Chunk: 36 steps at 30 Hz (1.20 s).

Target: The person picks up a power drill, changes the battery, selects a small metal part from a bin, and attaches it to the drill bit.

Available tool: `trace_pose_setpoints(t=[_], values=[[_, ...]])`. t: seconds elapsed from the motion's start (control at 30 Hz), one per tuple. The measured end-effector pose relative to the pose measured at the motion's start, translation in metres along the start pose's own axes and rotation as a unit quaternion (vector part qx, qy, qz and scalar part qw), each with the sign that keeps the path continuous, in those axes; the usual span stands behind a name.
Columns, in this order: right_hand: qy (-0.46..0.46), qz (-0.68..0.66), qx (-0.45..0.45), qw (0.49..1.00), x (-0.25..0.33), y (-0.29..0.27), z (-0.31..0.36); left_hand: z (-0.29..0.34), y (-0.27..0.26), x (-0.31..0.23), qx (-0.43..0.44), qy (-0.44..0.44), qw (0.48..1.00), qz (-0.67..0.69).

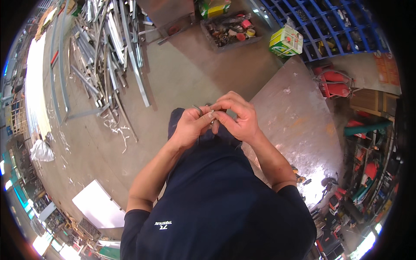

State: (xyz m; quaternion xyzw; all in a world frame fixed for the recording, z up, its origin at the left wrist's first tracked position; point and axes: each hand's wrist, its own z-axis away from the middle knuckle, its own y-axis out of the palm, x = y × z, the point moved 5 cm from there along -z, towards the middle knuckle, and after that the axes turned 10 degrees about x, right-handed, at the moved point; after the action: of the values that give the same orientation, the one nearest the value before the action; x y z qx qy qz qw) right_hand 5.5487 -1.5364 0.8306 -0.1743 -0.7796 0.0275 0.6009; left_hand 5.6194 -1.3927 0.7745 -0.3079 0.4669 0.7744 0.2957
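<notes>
My left hand and my right hand meet in front of my body, at about waist height. Both are closed, with fingertips pressed together around something small. A thin dark metal piece sticks out above the left index finger; its kind is too small to make out. My left thumb lies against the right fingertips. The right thumb and index finger form a pinch, and whatever sits between them is mostly hidden by the fingers.
A metal-topped table stands to my right, with a yellow-black tool on it. Metal profiles lie piled at far left. Beyond are a scrap crate, a green-white carton, a blue rack and red fire extinguishers.
</notes>
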Motion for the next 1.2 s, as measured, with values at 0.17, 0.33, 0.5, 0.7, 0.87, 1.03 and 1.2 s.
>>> trace_pose_setpoints(t=[0.17, 0.33, 0.5, 0.7, 0.87, 1.03, 1.2], values=[[0.013, 0.030, -0.046, 0.998, -0.027, -0.049, -0.053, -0.080, -0.015, -0.044, 0.055, -0.003, 0.998, 0.013], [0.044, 0.057, -0.107, 0.992, -0.068, -0.103, -0.106, -0.172, -0.031, -0.095, 0.092, -0.056, 0.994, -0.003], [0.109, 0.043, -0.183, 0.976, -0.095, -0.171, -0.160, -0.278, -0.031, -0.158, 0.148, -0.049, 0.979, -0.133], [0.236, -0.208, -0.247, 0.917, -0.122, -0.237, -0.203, -0.383, -0.033, -0.217, 0.196, 0.040, 0.943, -0.266], [0.201, -0.216, -0.286, 0.912, -0.150, -0.284, -0.215, -0.450, -0.014, -0.243, 0.217, -0.039, 0.947, -0.233], [0.224, -0.245, -0.332, 0.883, -0.202, -0.345, -0.220, -0.536, 0.005, -0.249, 0.224, -0.016, 0.897, -0.381], [0.214, -0.213, -0.311, 0.901, -0.259, -0.430, -0.229, -0.630, 0.033, -0.259, 0.160, -0.006, 0.866, -0.474]])
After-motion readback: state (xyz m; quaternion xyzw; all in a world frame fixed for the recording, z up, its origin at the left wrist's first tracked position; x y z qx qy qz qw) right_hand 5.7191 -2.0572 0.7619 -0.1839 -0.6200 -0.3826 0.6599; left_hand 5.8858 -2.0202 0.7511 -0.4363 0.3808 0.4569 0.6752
